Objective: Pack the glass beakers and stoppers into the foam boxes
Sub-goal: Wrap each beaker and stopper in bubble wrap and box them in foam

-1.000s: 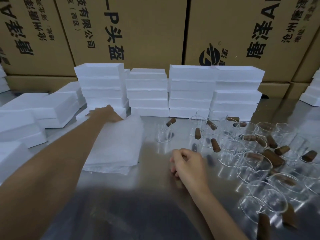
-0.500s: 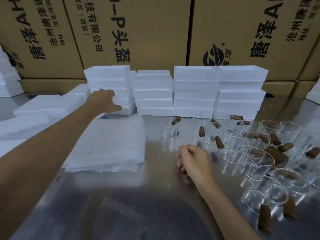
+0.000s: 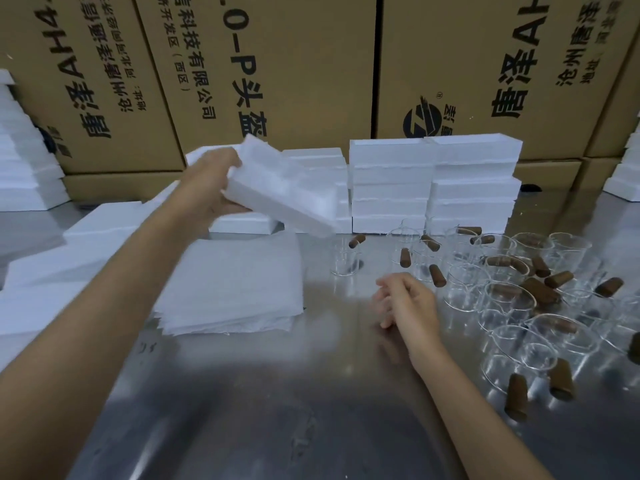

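Step in hand: a foam box (image 3: 284, 195) is judged to be in the course of being fetched for packing; no beaker is yet seen inside it.
Left hand (image 3: 211, 183): raised at 11 o'clock of the view; its grip is closed round the left end of the foam box, thumb side uppermost.
Foam box, carried: held clear of the tabletop (image 3: 311, 393), tilted, its right end lower and pointing toward 4 o'clock; blurred, so the interior cannot be read.
Right hand (image 3: 405, 301): resting near the middle of the tabletop, fingers loosely curled, nothing grasped; its grip is released.
Foam box stacks (image 3: 433, 188): ranged at 12 to 1 o'clock, against the cardboard cartons (image 3: 277, 64).
Glass beakers (image 3: 509, 303): crowded together at 3 o'clock, mostly upright, just right of the right hand; one beaker (image 3: 343, 258) stands apart at 12 o'clock of that hand.
Stoppers (image 3: 540, 291): brown, scattered among and inside the beakers; two (image 3: 516, 396) lie at 4 o'clock near the front edge.
Foam sheets (image 3: 228, 282): a flat pile at 9 o'clock of the right hand, under the carried box.
Handling advice: the box is best levelled and set down open side up on the bare patch in front of the right hand, well short of the glass.
Risk: the low corner could be swung into the lone beaker; the foam may be dented if squeezed hard.
Next requirement: a beaker should be lifted by its wall, not by its rim.
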